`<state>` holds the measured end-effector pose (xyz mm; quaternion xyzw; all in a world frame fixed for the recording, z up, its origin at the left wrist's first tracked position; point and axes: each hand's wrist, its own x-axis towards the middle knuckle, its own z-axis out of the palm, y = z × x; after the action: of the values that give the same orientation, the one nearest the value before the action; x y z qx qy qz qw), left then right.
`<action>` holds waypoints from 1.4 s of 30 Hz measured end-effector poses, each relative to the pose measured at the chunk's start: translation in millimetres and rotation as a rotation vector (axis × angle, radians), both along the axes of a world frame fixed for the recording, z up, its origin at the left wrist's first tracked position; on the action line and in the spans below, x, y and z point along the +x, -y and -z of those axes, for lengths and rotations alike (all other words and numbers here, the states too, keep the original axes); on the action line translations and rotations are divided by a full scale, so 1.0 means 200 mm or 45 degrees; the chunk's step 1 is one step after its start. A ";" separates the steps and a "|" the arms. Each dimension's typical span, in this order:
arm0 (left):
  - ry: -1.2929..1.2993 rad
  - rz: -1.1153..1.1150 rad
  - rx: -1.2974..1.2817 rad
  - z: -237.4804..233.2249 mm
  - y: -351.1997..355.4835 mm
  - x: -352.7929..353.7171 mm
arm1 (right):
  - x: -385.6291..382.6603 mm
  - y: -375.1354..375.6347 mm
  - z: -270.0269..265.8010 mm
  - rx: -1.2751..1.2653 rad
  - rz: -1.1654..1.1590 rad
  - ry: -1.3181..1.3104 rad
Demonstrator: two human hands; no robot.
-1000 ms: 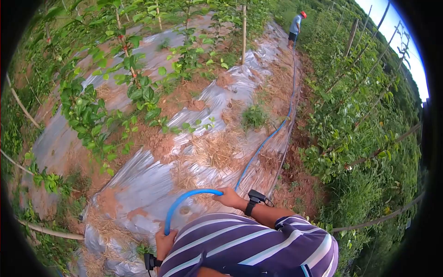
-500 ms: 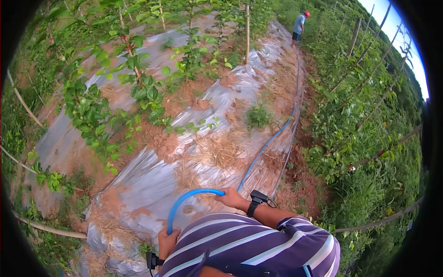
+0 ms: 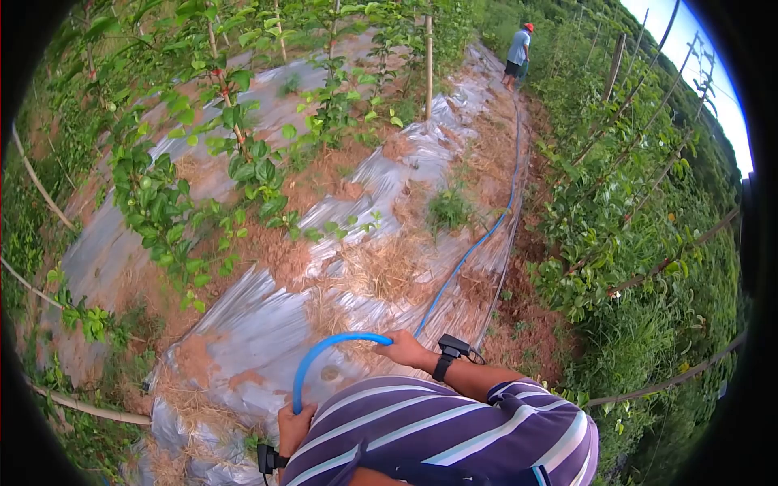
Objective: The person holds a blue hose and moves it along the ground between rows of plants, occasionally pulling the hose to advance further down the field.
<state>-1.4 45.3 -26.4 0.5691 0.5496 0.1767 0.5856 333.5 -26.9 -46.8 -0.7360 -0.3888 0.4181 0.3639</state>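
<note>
Right hand (image 3: pixel 405 350) closed around blue hose (image 3: pixel 324 350), left hand (image 3: pixel 292 423) gripping the same hose lower down, silver mulch sheet (image 3: pixel 251 332) beneath both, another person (image 3: pixel 517 50) far ahead of the right hand

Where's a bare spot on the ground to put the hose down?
The silver sheet between the blue hose and the leafy vines is bare. So is the straw patch below the small weed. Beyond the hose, the tall plants are crowded.

Soft, even daylight; shadows were faint. Silver mulch sheet (image 3: pixel 251 324) glared in patches. Sky (image 3: pixel 713 73) was blown out. Strong fisheye bend, black vignette corners; far rows possibly slightly soft.
</note>
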 end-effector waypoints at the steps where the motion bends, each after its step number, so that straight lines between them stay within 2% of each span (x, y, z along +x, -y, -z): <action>1: 0.001 0.000 -0.001 0.02 0.00 -0.01 | 0.00 0.01 0.00 0.003 -0.001 0.016; 5: 0.053 -0.031 -0.031 0.03 0.01 -0.01 | -0.01 0.02 0.05 0.018 0.025 -0.034; 12: 0.125 -0.059 -0.056 0.02 0.02 0.00 | -0.03 0.01 -0.02 0.034 0.005 0.003; 18: 0.016 -0.051 -0.019 -0.08 0.04 0.03 | -0.03 0.02 0.01 0.045 0.014 -0.018; 26: 0.066 -0.061 -0.044 -0.01 0.04 0.01 | -0.01 0.04 0.04 0.047 -0.005 0.001; 29: 0.036 -0.055 -0.042 -0.09 0.06 0.04 | 0.03 0.05 0.06 0.060 -0.046 0.144; 31: 0.000 -0.047 -0.031 -0.10 0.07 0.03 | 0.08 0.06 0.06 0.110 -0.120 0.593; 32: -0.051 0.039 0.046 -0.05 0.06 0.01 | 0.10 0.07 0.07 0.106 -0.121 0.590; 34: -0.105 0.131 0.115 0.06 0.03 0.01 | 0.12 0.07 -0.02 0.155 -0.301 0.746; 35: -0.044 0.226 0.202 0.11 0.02 0.01 | 0.12 0.07 -0.01 0.158 -0.416 0.748; 36: 0.017 0.322 0.288 0.16 0.01 0.02 | 0.10 0.06 -0.02 0.150 -0.411 0.741; 37: 0.014 0.329 0.282 0.15 -0.01 0.04 | 0.07 0.03 -0.04 0.173 -0.533 0.745; 38: -0.011 0.467 0.477 0.15 -0.06 0.08 | 0.03 -0.01 -0.08 0.197 -0.653 0.749; 39: -0.034 0.607 0.671 0.11 -0.10 0.14 | -0.01 -0.06 -0.13 0.259 -0.694 0.710; 40: -0.033 0.618 0.664 0.02 -0.10 0.21 | -0.05 -0.10 -0.19 0.321 -0.732 0.670; 42: -0.136 0.560 0.374 -0.26 -0.09 0.34 | -0.08 -0.20 -0.33 0.358 -0.732 0.720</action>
<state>66.0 63.8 25.1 0.7621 0.4114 0.0928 0.4912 317.2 13.0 19.4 -0.6264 -0.7158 0.2273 0.2086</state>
